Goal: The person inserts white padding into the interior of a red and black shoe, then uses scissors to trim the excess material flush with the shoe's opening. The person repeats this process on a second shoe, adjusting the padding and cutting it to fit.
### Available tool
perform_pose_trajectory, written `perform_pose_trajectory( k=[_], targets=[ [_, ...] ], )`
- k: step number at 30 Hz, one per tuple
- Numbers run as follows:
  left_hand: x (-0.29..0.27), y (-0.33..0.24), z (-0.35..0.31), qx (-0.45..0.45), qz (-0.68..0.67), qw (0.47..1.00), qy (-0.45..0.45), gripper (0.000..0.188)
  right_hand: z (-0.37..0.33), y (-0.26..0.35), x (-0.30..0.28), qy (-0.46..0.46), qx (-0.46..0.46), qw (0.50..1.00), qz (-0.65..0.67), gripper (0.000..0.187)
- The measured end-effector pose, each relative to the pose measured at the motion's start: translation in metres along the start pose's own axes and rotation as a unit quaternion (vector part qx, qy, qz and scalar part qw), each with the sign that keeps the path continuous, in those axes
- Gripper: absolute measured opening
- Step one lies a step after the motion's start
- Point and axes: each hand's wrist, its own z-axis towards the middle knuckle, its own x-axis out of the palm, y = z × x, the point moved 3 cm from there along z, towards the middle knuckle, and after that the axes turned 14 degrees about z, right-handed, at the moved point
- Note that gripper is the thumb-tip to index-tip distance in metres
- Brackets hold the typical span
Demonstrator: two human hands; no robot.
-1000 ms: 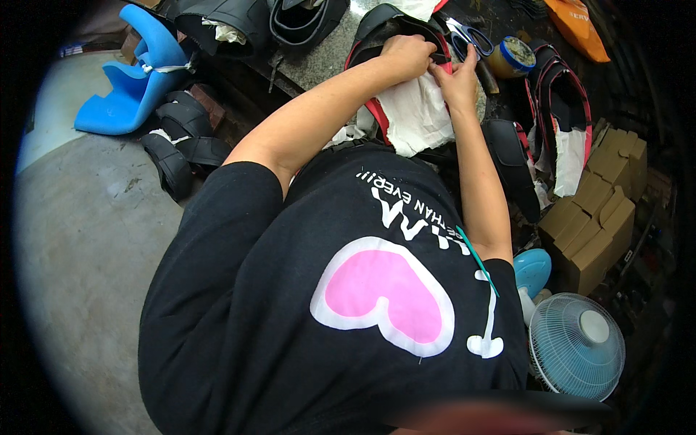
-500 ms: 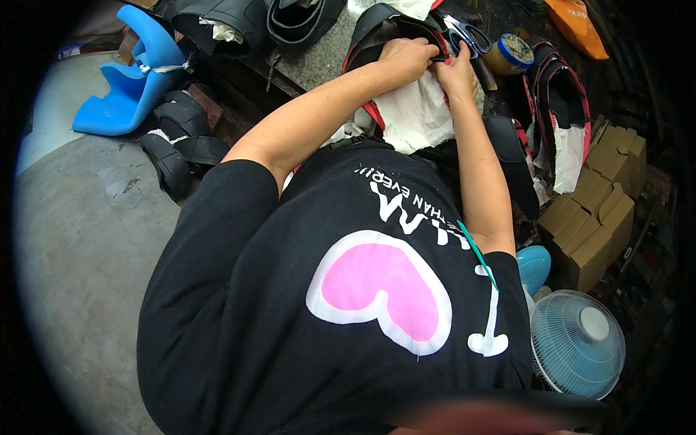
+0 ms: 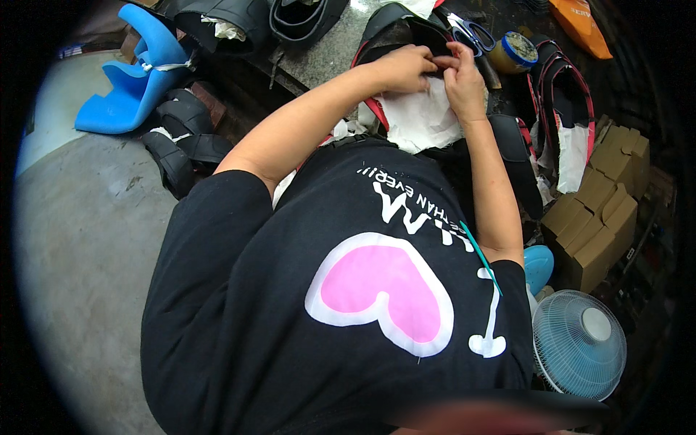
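In front of my body lies a curved black piece with red edging (image 3: 395,16), which looks like a shoe upper. A white cloth or paper lining (image 3: 420,119) hangs from it toward me. My left hand (image 3: 402,69) is closed over the piece's near edge, with its fingers curled. Close beside it on the right, my right hand (image 3: 464,83) has bent fingers pointing toward the left fingertips. Whatever those right fingers pinch, if anything, is too small to make out. Just beyond my right hand lie scissors with dark blue handles (image 3: 478,35).
A jar with a blue rim (image 3: 516,49) stands right of the scissors. Similar black and red pieces (image 3: 562,80) lie further right, above cardboard boxes (image 3: 591,217) and a fan (image 3: 580,344). At left are a blue foam piece (image 3: 138,87) and black pieces (image 3: 177,138) near the floor.
My right hand has shifted slightly down, its fingers now bent toward the left hand instead of gripping the red edge. My left fingers have moved slightly along the piece.
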Motion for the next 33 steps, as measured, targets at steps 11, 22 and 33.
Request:
perform_pose_trajectory(
  k=[11, 22, 33],
  targets=[
    [0.009, 0.023, -0.011, -0.028, -0.063, 0.996, -0.055, 0.031, -0.015, 0.005, -0.001, 0.087, 0.012, 0.990, -0.112, 0.050],
    [0.008, 0.021, 0.010, -0.106, -0.054, 0.992, -0.049, 0.019, -0.001, -0.026, 0.006, -0.034, 0.106, 0.994, 0.018, 0.037],
    [0.012, 0.022, 0.022, -0.135, -0.022, 0.989, -0.056, 0.018, -0.008, -0.013, 0.005, 0.036, -0.022, 0.999, -0.025, 0.017]
  ],
)
